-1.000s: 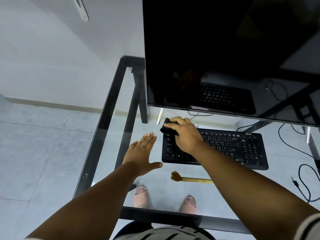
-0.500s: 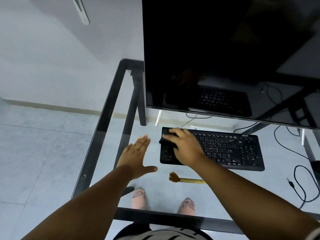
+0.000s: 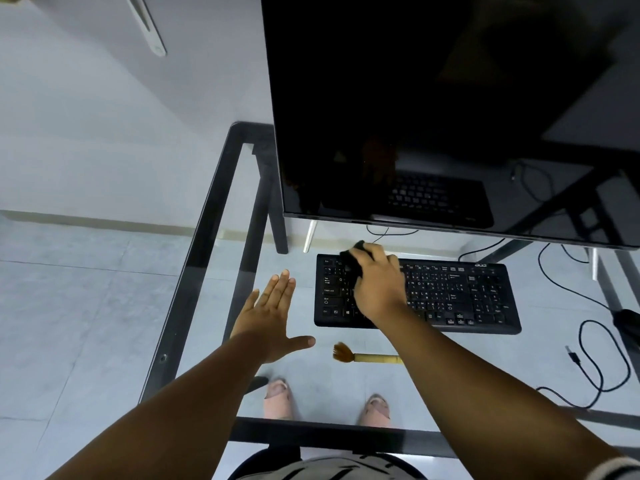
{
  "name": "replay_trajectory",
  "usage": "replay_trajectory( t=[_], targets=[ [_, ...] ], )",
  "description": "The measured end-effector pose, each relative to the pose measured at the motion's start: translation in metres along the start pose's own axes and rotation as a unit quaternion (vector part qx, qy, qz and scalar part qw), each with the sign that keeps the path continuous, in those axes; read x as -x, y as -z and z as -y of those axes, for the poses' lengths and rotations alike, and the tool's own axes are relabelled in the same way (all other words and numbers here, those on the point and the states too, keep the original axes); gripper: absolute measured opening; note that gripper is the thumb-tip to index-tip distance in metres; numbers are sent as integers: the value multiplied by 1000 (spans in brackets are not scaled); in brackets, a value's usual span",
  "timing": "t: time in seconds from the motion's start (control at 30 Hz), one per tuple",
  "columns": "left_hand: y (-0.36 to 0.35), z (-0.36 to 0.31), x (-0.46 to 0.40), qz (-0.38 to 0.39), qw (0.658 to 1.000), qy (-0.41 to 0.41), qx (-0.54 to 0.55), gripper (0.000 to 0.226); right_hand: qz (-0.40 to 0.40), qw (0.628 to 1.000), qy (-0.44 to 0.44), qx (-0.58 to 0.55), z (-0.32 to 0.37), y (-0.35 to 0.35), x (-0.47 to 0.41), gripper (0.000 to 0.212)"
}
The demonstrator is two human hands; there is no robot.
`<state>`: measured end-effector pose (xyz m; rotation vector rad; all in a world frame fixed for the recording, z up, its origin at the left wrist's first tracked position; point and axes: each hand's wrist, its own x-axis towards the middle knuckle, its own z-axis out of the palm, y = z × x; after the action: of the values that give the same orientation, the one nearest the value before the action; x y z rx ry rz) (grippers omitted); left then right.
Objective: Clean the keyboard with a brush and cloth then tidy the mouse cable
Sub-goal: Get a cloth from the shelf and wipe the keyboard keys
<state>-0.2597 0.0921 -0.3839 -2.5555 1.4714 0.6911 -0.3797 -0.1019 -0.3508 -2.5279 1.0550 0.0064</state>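
Right hand: the right hand (image 3: 375,282) lies over the left part of the keyboard (image 3: 450,296), fingers curled around a dark cloth (image 3: 351,259) and pressing it on the keys near the keyboard's far left corner.
Left hand: the left hand (image 3: 268,320) is spread flat, fingers straight and together, thumb out to the side, holding nothing; it sits just left of the keyboard, whether touching the glass or a little above it I cannot tell.
Keyboard: black, lying flat on the glass desk (image 3: 207,237), its long side parallel to the desk's near edge.
Brush: the brush (image 3: 363,356) lies on the glass just in front of the keyboard, brown bristles pointing left, pale handle running right under the right forearm.
Cable: a black cable (image 3: 588,344) loops on the glass to the right of the keyboard, its plug end lying free.
Mouse: a dark shape at the picture's right edge, right of the keyboard, is too cut off to identify.
Screen: a large dark screen (image 3: 433,98) stands behind the keyboard, which is reflected in it.
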Motion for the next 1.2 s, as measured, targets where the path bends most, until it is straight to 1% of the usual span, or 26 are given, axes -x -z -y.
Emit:
replay_trajectory(
  t=[0.07,0.13,0.17,0.2,0.27,0.3,0.33,0.4,0.5,0.57,0.63,0.7,0.8,0.83,0.87,0.97,1.0,1.03,1.1,1.17,1.2],
  targets=[
    [1,-1,0,9,1000,-1,-4,116,27,997,73,-3,0,-1,2,66],
    [3,-1,1,13,1000,1,-5,116,39,994,102,11,-10,4,0,66],
    [4,-2,1,14,1000,3,-3,116,27,996,89,17,-20,6,-1,64],
    [5,-4,1,14,1000,7,1,117,4,998,58,14,-29,9,0,62],
    [9,-10,1,3,1000,21,20,120,-45,998,-32,-18,-49,13,5,58],
    [11,-14,1,-6,999,28,32,123,-59,996,-61,-35,-58,14,8,57],
    [13,-18,1,-17,998,32,42,125,-63,995,-68,-45,-64,14,11,58],
    [16,-26,-2,-33,998,28,47,131,-51,997,-25,-46,-67,14,17,62],
    [22,-43,-13,-44,998,0,49,138,9,996,89,-26,-64,15,33,71],
    [27,-52,-20,-45,998,-16,36,141,46,985,166,2,-66,13,46,75],
    [30,-60,-27,-40,999,-26,13,142,48,980,193,8,-80,12,56,75],
    [32,-66,-32,-27,999,-26,10,143,10,987,163,-7,-102,11,65,74],
    [33,-70,-33,-25,999,-11,24,140,-95,993,27,-57,-126,10,75,69],
    [34,-72,-33,-31,999,-8,29,138,-118,991,3,-65,-133,10,76,68],
    [35,-74,-33,-38,999,-4,31,136,-124,990,11,-61,-136,11,78,67],
    [37,-85,-35,-56,998,17,32,135,-75,991,108,-26,-150,19,81,65],
    [37,-89,-36,-61,997,25,34,135,-69,990,117,-25,-157,22,82,64],
    [37,-93,-37,-67,997,31,37,136,-80,991,106,-30,-164,24,82,62],
    [38,-102,-38,-71,996,36,41,137,-139,988,41,-61,-183,24,85,61],
    [38,-110,-40,-65,997,24,35,137,-205,973,-42,-96,-198,22,90,60],
    [38,-115,-41,-63,997,16,30,137,-226,966,-72,-101,-201,20,91,61]
  ],
)
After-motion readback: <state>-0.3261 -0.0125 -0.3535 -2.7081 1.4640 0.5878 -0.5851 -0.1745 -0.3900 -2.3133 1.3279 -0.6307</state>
